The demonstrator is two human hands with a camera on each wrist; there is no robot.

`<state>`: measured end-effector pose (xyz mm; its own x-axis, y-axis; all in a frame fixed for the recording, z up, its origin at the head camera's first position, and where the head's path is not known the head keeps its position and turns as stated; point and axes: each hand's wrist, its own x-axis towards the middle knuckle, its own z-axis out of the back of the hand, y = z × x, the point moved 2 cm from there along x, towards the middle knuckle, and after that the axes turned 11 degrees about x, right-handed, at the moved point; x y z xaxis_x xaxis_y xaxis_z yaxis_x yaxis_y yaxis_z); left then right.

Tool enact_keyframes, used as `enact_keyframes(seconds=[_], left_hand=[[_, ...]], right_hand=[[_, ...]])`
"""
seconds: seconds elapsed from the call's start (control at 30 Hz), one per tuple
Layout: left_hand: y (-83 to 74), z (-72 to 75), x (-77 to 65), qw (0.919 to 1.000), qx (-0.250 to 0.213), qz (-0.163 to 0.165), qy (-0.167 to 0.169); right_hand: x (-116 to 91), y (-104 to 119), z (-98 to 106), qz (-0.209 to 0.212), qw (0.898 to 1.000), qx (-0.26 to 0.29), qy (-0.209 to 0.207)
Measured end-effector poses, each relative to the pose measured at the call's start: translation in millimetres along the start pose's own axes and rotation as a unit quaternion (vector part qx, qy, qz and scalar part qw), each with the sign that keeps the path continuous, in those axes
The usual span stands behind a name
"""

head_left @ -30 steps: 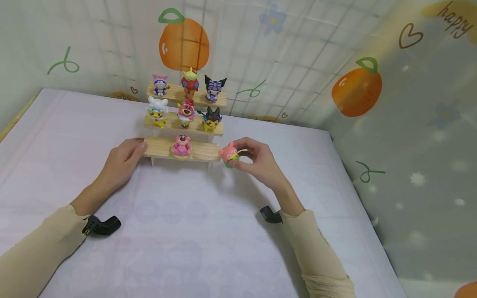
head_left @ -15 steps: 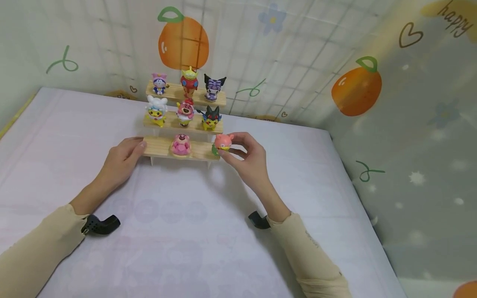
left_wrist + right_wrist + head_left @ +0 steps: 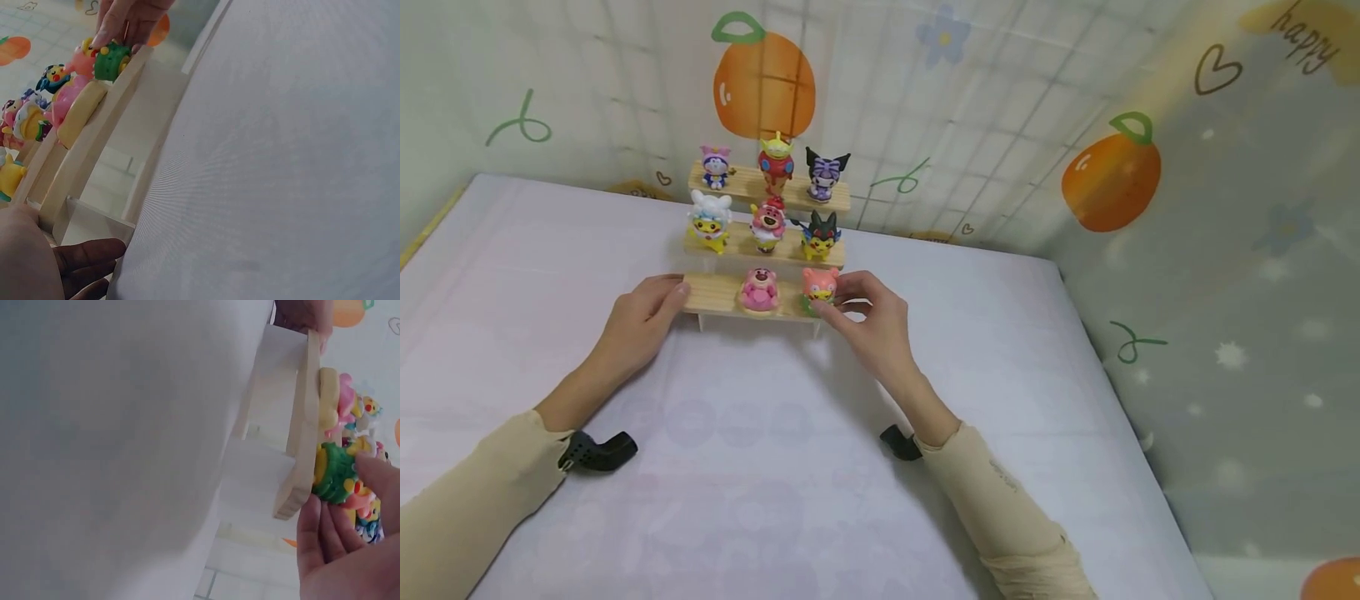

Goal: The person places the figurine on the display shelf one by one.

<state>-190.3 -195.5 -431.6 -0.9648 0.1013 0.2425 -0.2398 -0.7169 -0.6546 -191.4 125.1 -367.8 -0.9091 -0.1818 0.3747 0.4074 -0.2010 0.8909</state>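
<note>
A pink-headed figurine with a green base (image 3: 820,285) is pinched between the thumb and fingers of my right hand (image 3: 876,325), at the right end of the lowest shelf. In the right wrist view its green base (image 3: 334,472) sits right at the wooden board. My left hand (image 3: 643,321) holds the left end of the three-tier display stand (image 3: 711,293), thumb at the board and fingers (image 3: 94,251) below it by the white leg. A pink bear figurine (image 3: 760,292) sits mid-board beside the pinched one.
Several figurines fill the two upper tiers, among them a dark-eared yellow one (image 3: 821,237) right behind my right hand and a white-hatted one (image 3: 709,223). The stand is on a white-covered table (image 3: 715,500), before a patterned curtain (image 3: 985,167).
My right hand has moved left with the pink-headed figurine, from beyond the shelf's right end to over the board, and the figurine has turned to face front. My left hand stays put.
</note>
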Motion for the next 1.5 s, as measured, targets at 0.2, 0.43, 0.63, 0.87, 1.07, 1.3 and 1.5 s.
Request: enact_keyframes(seconds=[0.2, 0.43, 0.63, 0.87, 1.07, 1.3, 1.5], left_hand=[[0.3, 1.8, -0.6, 1.0000, 0.001, -0.002, -0.003], [-1.4, 2.1, -0.1, 1.0000, -0.005, 0.000, -0.002], [-2.7, -1.3, 0.8, 0.9999, -0.004, 0.007, 0.009], [-1.9, 1.7, 0.2, 1.0000, 0.002, 0.001, -0.001], [-0.8, 2.6, -0.4, 1.0000, -0.002, 0.003, 0.001], [0.3, 3.0, -0.1, 1.0000, -0.008, -0.001, -0.001], [2.6, 2.9, -1.8, 0.9998, -0.015, 0.012, 0.006]], right_hand=[[2, 2, -10, -0.014, 0.999, -0.028, -0.021], [1, -1, -10, 0.005, 0.999, -0.036, -0.016], [-2, -2, -6, 0.039, 0.998, -0.047, -0.017], [0, -2, -10, 0.048, 0.997, -0.058, -0.016], [1, -3, -11, 0.047, 0.996, -0.070, -0.004], [-4, -4, -1, 0.038, 0.998, -0.055, 0.014], [-1, -4, 29, 0.023, 0.992, -0.119, 0.028]])
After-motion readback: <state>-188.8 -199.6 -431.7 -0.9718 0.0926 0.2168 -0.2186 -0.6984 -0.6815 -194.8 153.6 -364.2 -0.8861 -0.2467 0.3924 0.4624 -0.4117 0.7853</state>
